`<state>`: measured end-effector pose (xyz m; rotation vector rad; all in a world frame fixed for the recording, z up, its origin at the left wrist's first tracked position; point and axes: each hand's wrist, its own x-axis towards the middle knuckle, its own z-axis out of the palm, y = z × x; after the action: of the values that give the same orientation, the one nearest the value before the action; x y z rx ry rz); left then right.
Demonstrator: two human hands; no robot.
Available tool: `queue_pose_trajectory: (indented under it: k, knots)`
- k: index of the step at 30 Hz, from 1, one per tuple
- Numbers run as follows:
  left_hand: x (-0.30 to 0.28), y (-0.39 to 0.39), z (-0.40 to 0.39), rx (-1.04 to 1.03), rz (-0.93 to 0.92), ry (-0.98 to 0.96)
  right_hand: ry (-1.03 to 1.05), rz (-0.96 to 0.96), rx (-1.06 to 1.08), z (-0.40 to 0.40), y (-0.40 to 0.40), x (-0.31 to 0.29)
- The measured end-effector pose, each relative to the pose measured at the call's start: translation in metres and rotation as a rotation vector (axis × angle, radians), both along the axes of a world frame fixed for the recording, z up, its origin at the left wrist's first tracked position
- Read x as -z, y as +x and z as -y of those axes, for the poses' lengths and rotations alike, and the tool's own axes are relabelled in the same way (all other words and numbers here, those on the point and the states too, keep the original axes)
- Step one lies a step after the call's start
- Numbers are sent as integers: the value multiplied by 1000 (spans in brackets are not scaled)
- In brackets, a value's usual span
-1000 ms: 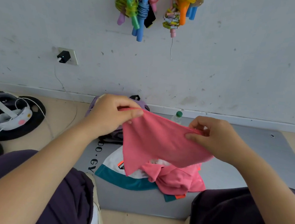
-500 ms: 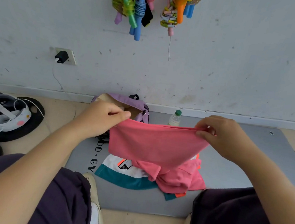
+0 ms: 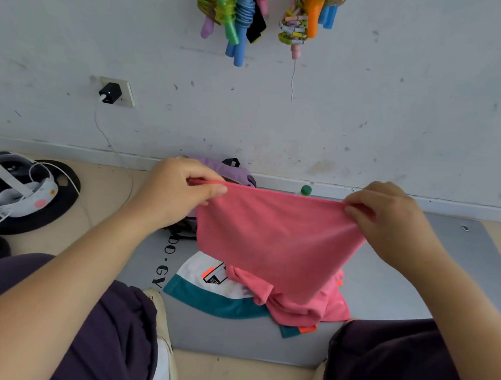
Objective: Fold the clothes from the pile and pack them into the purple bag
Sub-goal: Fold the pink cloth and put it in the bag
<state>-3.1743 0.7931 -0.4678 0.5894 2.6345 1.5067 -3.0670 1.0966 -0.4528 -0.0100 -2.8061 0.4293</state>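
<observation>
- Left hand (image 3: 173,195): thumb and curled fingers pinch the left top corner of the pink garment (image 3: 272,237).
- Right hand (image 3: 388,223): fingers pinch the right top corner; the top hem is taut between the two hands, and the cloth hangs over the grey mat (image 3: 401,282).
- Pile (image 3: 252,296) lies near the mat's front edge, between the knees: one white-and-teal piece, pink cloth on top, its lower part meeting the hanging garment.
- Purple bag (image 3: 229,170) at the mat's far left corner, by the wall, mostly hidden behind left hand.
- Bare mat to the right of the pile, out to the right edge.
- One green-capped bottle (image 3: 305,191) at the far edge.
- Mat lettering, partly covered: "DO - GY".
</observation>
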Motion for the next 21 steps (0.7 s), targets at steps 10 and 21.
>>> queue_pose_trajectory:
  k: [10,21]
  knots:
    - [12,-12,4,-178,-50,-33,-326,-54,140,-6,-4,6]
    - [12,-21,1,-222,252,342,-938,37,130,-11,-13,9]
